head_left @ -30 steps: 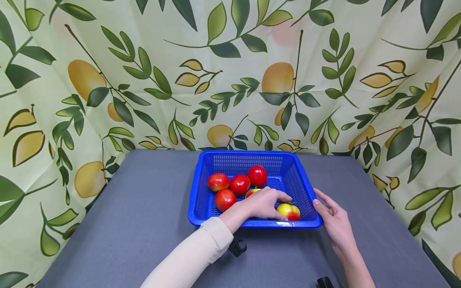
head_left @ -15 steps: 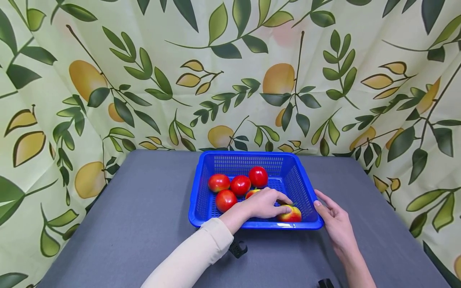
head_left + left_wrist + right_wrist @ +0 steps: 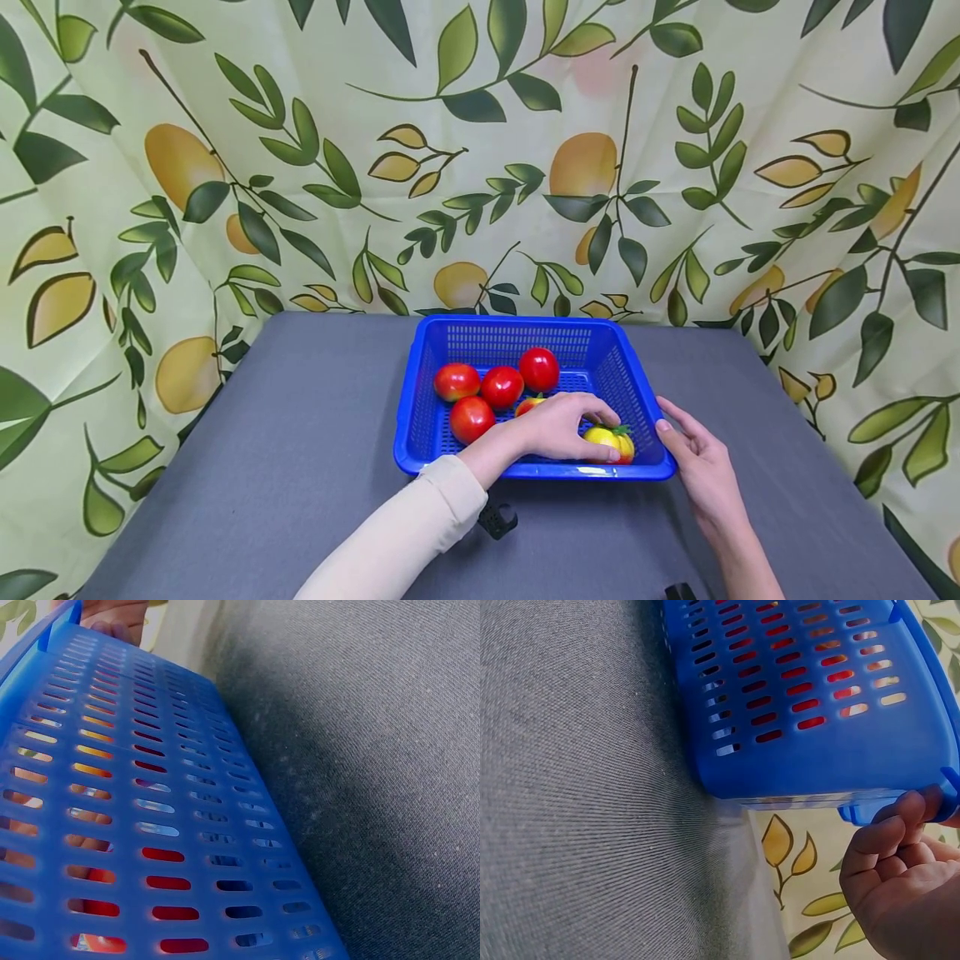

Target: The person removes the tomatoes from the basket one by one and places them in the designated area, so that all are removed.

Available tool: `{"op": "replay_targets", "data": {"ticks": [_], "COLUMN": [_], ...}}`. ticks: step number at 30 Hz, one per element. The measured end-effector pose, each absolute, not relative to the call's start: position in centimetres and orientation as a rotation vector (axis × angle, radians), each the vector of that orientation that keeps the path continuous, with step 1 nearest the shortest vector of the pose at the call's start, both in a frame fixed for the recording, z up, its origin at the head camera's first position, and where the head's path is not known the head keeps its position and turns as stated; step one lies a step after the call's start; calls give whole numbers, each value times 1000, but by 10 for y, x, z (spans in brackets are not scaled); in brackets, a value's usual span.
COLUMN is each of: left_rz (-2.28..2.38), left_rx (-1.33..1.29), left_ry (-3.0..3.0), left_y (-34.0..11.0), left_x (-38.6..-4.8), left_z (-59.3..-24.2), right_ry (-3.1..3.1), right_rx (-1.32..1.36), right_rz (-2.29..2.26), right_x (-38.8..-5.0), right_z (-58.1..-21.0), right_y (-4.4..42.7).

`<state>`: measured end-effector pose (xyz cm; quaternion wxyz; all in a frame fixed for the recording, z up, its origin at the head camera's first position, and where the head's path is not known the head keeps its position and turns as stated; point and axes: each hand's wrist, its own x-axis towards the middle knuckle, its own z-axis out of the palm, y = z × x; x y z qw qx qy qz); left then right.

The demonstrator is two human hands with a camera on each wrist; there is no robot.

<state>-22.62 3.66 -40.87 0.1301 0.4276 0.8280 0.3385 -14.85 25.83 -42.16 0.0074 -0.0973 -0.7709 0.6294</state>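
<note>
A blue plastic basket (image 3: 517, 471) with slotted walls stands on the grey table. My left hand (image 3: 558, 423) reaches over its near side, with thumb and fingers around a yellow-and-red fruit (image 3: 619, 443) in the near right corner. The fruit's green leafy top faces up. My right hand (image 3: 703, 471) grips the basket's right rim near that corner, thumb on top; curled fingers (image 3: 885, 836) show at the rim in the right wrist view. Several round red fruits (image 3: 472, 419) lie to the left in the basket. Another red-and-yellow fruit (image 3: 528, 406) is partly hidden behind my left hand.
Grey cloth (image 3: 300, 467) covers the table around the basket. A leaf-patterned curtain (image 3: 495, 208) hangs behind and at both sides. A black strap piece (image 3: 497, 520) shows below my left forearm, and another black piece (image 3: 679, 591) is by my right wrist.
The yellow-and-red fruit has turned in my left hand's fingers, so its yellow side and green top now show. It sits slightly further right. My right hand stays on the rim.
</note>
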Motion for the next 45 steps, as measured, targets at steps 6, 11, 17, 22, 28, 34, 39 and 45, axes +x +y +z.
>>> {"op": "replay_targets", "data": {"ticks": [6, 11, 17, 22, 28, 34, 39, 45], "left_rz": [875, 848, 881, 899, 870, 864, 870, 855], "left_rx": [1193, 1195, 1214, 1244, 1253, 1208, 1201, 1198], "left_ry": [2454, 2461, 2444, 2428, 2442, 2440, 2434, 2455], "left_y": [36, 34, 32, 32, 32, 32, 33, 34], "left_x": [-224, -224, -226, -228, -227, -225, -224, -225], "left_z": [-406, -404, -405, -405, -404, -404, -404, -405], "right_ry": [-2400, -2395, -2386, -2361, -2369, -2395, -2387, -2394], "right_rx": [-306, -293, -277, -281, -284, -292, -320, -337], "right_rz": [1963, 1975, 1970, 2001, 2007, 1979, 1970, 1958], "right_x": [-149, -150, -149, -150, -151, -151, -150, -150], "right_z": [-422, -422, -420, -419, -420, -421, -421, -421], "right_y": [259, 258, 257, 257, 257, 257, 257, 257]}}
